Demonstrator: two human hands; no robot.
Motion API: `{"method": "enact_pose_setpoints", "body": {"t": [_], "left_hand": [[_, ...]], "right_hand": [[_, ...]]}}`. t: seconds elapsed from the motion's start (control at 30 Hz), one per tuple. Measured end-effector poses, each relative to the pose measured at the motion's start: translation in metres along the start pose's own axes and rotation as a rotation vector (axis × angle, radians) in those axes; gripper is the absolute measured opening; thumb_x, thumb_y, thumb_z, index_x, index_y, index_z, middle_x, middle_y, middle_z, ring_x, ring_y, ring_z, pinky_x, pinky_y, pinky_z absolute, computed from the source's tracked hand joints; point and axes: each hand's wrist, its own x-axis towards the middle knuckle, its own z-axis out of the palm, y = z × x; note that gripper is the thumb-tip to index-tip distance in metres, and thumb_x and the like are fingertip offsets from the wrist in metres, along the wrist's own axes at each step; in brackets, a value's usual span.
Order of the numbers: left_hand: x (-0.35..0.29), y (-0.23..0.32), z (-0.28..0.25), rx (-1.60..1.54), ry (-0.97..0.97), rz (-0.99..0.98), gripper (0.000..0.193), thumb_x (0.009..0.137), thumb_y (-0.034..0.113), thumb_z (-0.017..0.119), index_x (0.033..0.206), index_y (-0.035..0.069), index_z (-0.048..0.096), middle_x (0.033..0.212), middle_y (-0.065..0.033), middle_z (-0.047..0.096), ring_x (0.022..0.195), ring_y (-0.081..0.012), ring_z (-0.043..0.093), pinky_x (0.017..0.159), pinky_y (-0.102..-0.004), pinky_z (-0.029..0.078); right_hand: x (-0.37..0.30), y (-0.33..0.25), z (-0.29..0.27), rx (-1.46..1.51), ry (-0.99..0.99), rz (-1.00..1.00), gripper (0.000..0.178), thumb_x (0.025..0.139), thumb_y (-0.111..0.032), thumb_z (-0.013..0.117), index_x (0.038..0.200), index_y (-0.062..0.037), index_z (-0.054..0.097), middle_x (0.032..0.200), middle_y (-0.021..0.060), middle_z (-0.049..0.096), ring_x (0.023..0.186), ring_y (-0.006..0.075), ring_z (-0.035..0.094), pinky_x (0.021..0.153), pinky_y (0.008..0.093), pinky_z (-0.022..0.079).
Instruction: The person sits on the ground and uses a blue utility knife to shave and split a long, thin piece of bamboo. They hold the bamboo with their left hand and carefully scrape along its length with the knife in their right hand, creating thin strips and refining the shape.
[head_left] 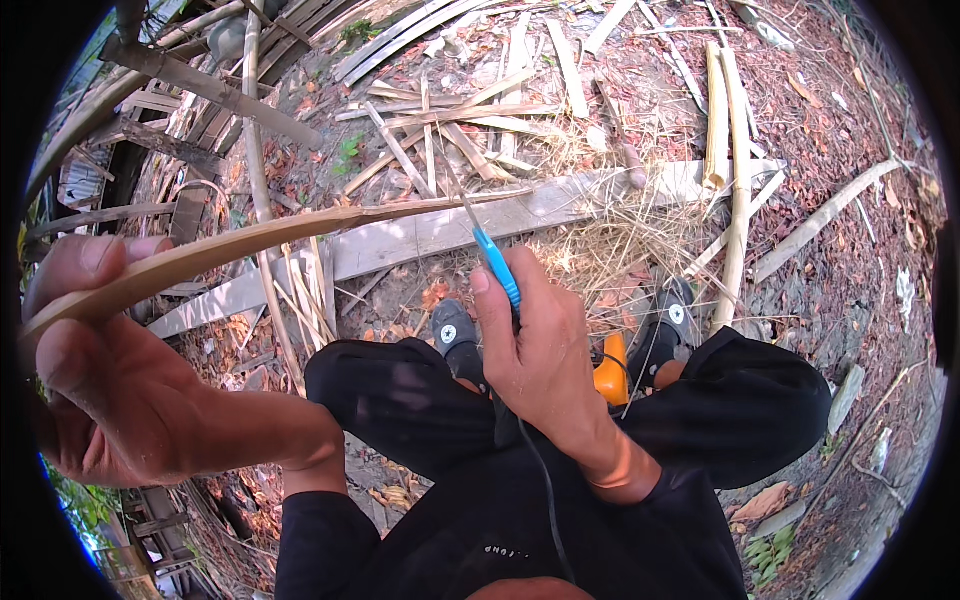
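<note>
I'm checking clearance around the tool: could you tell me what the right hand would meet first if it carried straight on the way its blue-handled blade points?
The right hand aims the blue-handled blade up and away. First in that line is the long bamboo strip held by the left hand; the tip looks already at it, though depth is unclear.

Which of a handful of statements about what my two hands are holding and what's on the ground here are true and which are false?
1. The left hand holds one end of a long thin bamboo strip. True.
2. The right hand holds a red-handled hammer. False: it is closed on a blue-handled tool with a thin metal tip.
3. The tool's tip meets the bamboo strip. True.
4. A pale wooden plank lies across the ground beyond the knees. True.
5. The person is barefoot. False: dark shoes are on the feet.
6. The ground is bare concrete. False: it is soil littered with split bamboo pieces and dry leaves.
</note>
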Motion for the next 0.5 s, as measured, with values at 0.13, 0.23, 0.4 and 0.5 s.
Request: {"method": "enact_pose_setpoints", "body": {"t": [0.13, 0.23, 0.4, 0.5], "left_hand": [[-0.003, -0.001, 0.006, -0.082, 0.086, 0.022, 0.016, 0.092, 0.01, 0.058, 0.1, -0.004, 0.061, 0.086, -0.0236, 0.064, 0.074, -0.0294, 0.065, 0.07, -0.0405, 0.059], [-0.003, -0.009, 0.008, 0.114, 0.056, 0.079, 0.031, 0.095, 0.021, 0.055, 0.113, -0.005, 0.053, 0.086, -0.022, 0.063, 0.073, -0.0252, 0.064, 0.064, -0.0311, 0.055], [0.021, -0.023, 0.025, -0.073, 0.225, 0.084, 0.04, 0.092, 0.019, 0.063, 0.116, -0.003, 0.041, 0.063, -0.0172, 0.062, 0.058, -0.0199, 0.067, 0.054, -0.0247, 0.057], [0.028, -0.025, 0.021, 0.012, 0.129, 0.116, 0.041, 0.09, 0.019, 0.065, 0.116, -0.003, 0.042, 0.063, -0.0181, 0.063, 0.06, -0.021, 0.068, 0.056, -0.0256, 0.057]], "right_hand": [[0.001, 0.005, 0.013, -0.116, 0.017, -0.068, 0.015, 0.088, -0.01, 0.058, 0.086, 0.0007, 0.047, 0.061, 0.0193, 0.054, 0.054, 0.0388, 0.057, 0.047, 0.0455, 0.042], [0.001, 0.016, 0.019, -0.26, -0.002, -0.018, 0.015, 0.087, -0.01, 0.058, 0.086, 0.0001, 0.046, 0.062, 0.0188, 0.055, 0.055, 0.0391, 0.058, 0.048, 0.0468, 0.045], [0.014, 0.064, 0.026, -0.488, -0.035, 0.149, 0.017, 0.09, -0.015, 0.054, 0.085, -0.0002, 0.049, 0.067, 0.0204, 0.061, 0.059, 0.0393, 0.062, 0.05, 0.046, 0.049], [-0.008, 0.194, 0.012, -0.772, -0.061, 0.429, 0.023, 0.095, -0.019, 0.048, 0.085, 0.0011, 0.055, 0.066, 0.0223, 0.062, 0.061, 0.04, 0.063, 0.055, 0.0458, 0.052]]}}
